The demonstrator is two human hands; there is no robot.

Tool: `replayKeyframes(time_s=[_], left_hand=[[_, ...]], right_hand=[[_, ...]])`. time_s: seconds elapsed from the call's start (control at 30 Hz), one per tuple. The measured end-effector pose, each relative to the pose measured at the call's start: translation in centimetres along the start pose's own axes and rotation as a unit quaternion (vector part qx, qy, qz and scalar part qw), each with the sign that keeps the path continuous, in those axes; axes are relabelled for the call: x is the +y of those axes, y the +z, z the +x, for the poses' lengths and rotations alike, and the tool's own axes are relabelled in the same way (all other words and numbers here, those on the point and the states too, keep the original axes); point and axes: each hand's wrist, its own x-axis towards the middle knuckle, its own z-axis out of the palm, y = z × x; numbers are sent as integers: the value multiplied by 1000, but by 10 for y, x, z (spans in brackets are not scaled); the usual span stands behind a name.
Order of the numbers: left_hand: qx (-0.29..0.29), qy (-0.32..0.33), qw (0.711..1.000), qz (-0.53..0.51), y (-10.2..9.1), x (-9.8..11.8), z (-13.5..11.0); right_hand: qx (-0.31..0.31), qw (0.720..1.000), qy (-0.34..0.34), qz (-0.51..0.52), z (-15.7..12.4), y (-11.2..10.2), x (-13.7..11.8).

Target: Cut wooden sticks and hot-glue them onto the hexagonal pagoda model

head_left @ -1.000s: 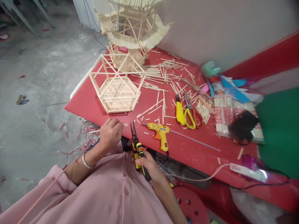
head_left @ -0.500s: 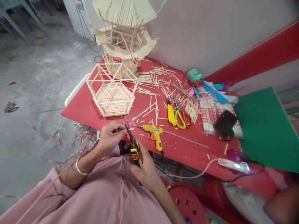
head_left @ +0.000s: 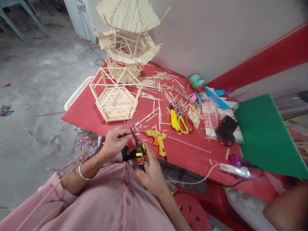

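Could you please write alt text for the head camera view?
A person's right hand holds yellow-handled cutters to a thin stick pinched in the left hand, at a red table strewn with sticks, beside a glue gun and hexagonal stick basket.

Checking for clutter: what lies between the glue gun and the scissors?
In the head view, bare red table with a few loose sticks lies between the glue gun and scissors.

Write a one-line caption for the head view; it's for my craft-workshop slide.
Right hand holds cutting pliers to a thin stick pinched by the left hand, beside a glue gun and hexagonal stick frame.
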Motion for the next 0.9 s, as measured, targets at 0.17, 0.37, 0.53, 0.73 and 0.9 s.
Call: replayKeyframes(time_s=[0.17, 0.37, 0.53, 0.73, 0.9], left_hand=[[-15, 11, 1000, -5, 0, 2, 3], [-15, 30, 999, 19, 3, 2, 3], [-19, 38, 999, 26, 5, 5, 3], [-56, 42, 997, 22, 5, 7, 5], [-92, 58, 994, 17, 5, 7, 7]], right_hand=[[7, 1000, -2, -18, 0, -1, 3], [14, 999, 5, -35, 1, 1, 6], [22, 1000, -5, -18, 2, 2, 3], [43, 998, -19, 34, 0, -2, 1], [48, 998, -28, -4, 0, -7, 8]])
